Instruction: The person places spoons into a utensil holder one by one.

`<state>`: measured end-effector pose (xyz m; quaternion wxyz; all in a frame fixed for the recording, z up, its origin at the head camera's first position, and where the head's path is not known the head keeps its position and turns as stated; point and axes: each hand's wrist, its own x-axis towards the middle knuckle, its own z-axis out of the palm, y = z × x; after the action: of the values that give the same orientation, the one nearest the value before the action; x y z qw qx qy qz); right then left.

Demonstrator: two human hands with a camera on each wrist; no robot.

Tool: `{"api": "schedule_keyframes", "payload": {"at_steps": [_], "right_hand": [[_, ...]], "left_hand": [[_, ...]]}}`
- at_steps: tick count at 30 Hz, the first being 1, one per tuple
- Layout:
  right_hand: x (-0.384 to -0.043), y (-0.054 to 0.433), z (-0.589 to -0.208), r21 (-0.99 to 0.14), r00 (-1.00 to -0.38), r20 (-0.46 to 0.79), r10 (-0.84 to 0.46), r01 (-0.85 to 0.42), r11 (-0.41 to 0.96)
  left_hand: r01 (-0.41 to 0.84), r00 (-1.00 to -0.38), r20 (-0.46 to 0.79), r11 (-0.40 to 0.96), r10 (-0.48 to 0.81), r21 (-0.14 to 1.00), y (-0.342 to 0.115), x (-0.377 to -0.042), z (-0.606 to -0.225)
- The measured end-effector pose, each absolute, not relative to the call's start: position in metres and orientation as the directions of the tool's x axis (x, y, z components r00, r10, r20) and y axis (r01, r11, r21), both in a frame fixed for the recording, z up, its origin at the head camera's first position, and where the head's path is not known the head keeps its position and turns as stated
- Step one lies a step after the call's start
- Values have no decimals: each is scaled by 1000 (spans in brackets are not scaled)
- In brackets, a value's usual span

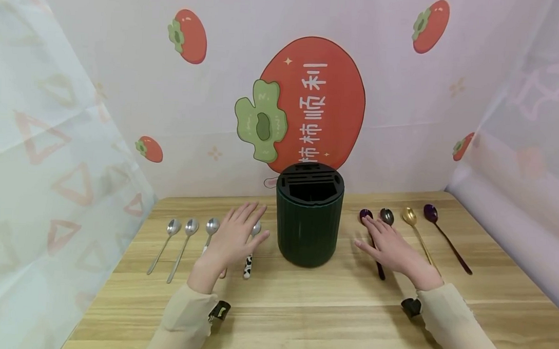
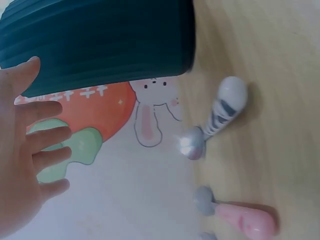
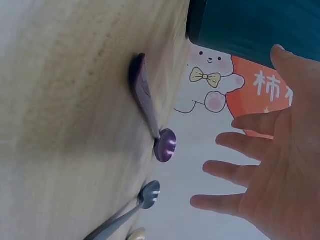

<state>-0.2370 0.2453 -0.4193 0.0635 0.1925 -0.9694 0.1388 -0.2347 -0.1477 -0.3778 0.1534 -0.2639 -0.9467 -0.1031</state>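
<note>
My left hand (image 1: 233, 237) hovers palm down over the left row of spoons, fingers spread and holding nothing. Just right of it lies a spoon with a black-and-white spotted handle (image 1: 248, 266); a pink-handled spoon (image 2: 247, 220) is partly hidden beneath the hand in the head view. My right hand (image 1: 390, 247), also spread and holding nothing, is above a dark purple spoon (image 1: 380, 271) and a dark grey spoon (image 1: 386, 216). Between the hands stands a dark green ribbed utensil holder (image 1: 308, 234), upright, with a black slotted top.
Silver spoons (image 1: 182, 250) lie at the left of the wooden table (image 1: 302, 319). A gold spoon (image 1: 409, 216) and another purple spoon (image 1: 448, 239) lie at the right. Behind the holder rises a backdrop cloth (image 1: 387, 147) with printed persimmons; more cloth hangs on both sides.
</note>
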Motion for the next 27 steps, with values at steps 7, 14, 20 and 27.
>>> {"api": "schedule_keyframes", "payload": {"at_steps": [7,14,20,27], "right_hand": [[-239,247,-424,-279,-918,172,-356,-392,877],[-238,248,-425,-293,-920,174,-350,-388,874],[-239,251,-425,-280,-922,165,-351,-385,879],[-240,254,-424,-280,-933,138,-334,-360,890]], "left_hand": [[543,-807,340,832,483,108,-145,-235,-370],[550,-797,352,830,490,90,-143,-237,-361],[548,-797,349,833,493,74,-140,-238,-355],[559,-785,350,828,511,47,-139,-241,-345]]}}
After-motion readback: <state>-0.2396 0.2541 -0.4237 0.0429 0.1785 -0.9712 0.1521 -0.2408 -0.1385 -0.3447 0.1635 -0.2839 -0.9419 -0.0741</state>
